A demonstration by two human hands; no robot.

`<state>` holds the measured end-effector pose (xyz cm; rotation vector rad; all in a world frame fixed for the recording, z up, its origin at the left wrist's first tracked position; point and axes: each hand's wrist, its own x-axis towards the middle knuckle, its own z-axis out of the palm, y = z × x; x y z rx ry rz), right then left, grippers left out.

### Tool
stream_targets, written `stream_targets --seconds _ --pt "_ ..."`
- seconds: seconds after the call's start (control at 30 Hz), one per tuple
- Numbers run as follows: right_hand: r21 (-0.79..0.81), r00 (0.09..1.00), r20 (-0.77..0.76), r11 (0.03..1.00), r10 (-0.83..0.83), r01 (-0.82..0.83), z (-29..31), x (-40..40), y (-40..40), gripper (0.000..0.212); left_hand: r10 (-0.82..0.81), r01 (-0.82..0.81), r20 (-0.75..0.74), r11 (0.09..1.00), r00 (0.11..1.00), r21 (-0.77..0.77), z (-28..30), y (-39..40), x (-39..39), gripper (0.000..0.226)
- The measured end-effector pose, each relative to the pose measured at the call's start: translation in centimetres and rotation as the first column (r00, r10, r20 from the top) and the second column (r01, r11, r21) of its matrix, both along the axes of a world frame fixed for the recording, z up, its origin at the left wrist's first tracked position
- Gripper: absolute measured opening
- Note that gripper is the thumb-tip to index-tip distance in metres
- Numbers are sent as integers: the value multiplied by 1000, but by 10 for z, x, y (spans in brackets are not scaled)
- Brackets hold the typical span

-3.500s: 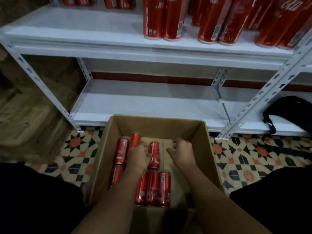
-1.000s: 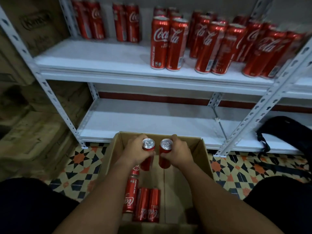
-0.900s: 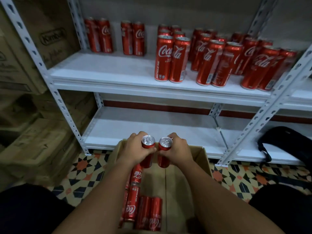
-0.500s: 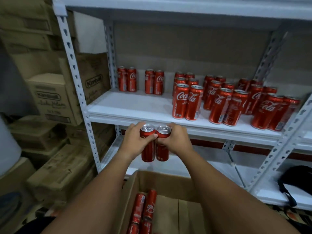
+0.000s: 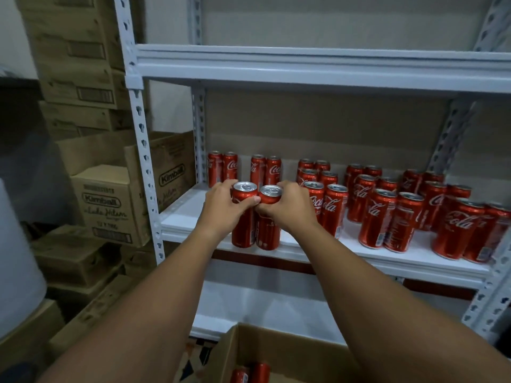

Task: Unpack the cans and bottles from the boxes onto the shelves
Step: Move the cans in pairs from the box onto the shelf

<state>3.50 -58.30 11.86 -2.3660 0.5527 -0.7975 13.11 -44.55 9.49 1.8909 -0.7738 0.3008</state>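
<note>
Left hand (image 5: 222, 208) gripped one red can (image 5: 243, 217) high on its wall, fingers (image 5: 221, 186) curled round the far side, thumb across the front just under the rim. Right hand (image 5: 287, 208) held a second can (image 5: 268, 225) the same way. The two cans stood upright and touching each other, at the front edge of the middle shelf (image 5: 188, 214), toward its left end; whether their bases were fully down on the shelf could not be told.

Further cans (image 5: 378, 217) stood in pairs along the same shelf to the right and at the back edge. A few cans (image 5: 250, 373) lay in the open cardboard box (image 5: 290, 346) below.

Handling, as judged: sealed, so probably full and weighty for their size; tall and slim, so easily tipped if nudged near the top. Walls rigid while sealed but thin, and would dent if dropped. Painted metal is smooth, so a full wrap round the upper body looks the sound hold, as here, not a pinch at the rim.
</note>
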Motion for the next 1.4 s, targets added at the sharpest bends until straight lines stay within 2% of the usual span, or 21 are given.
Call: stream_targets --seconds 0.17,0.47,0.6,0.73,0.83,0.97,1.1,1.4 --pt "9 999 -33 1000 -20 21 0 24 -10 49 12 -13 -48 1000 999 -11 -1 -18 18 55" --pt "13 997 1 997 -75 75 -24 79 -40 51 0 1 -100 1000 995 14 -14 -59 63 52" --pt "86 992 27 989 -123 120 -32 95 -53 61 -21 22 -126 1000 992 6 -20 -80 87 61" --pt "158 985 113 981 -131 113 -45 116 -60 73 -18 14 -124 999 992 -31 -26 -98 106 55" --pt "221 979 162 972 -121 84 -55 133 -64 68 -52 36 -163 994 985 -101 -34 -109 118 55" --pt "328 983 132 941 -128 79 -65 157 -67 74 -68 30 -223 985 972 -172 -48 -122 137 60" --pt "428 977 165 902 -134 52 -72 177 -70 75 -68 23 -223 980 972 -196 -50 -136 157 66" --pt "461 949 276 887 -154 10 -93 191 -71 66 -68 24 -214 979 974 -202 -66 -149 164 65"
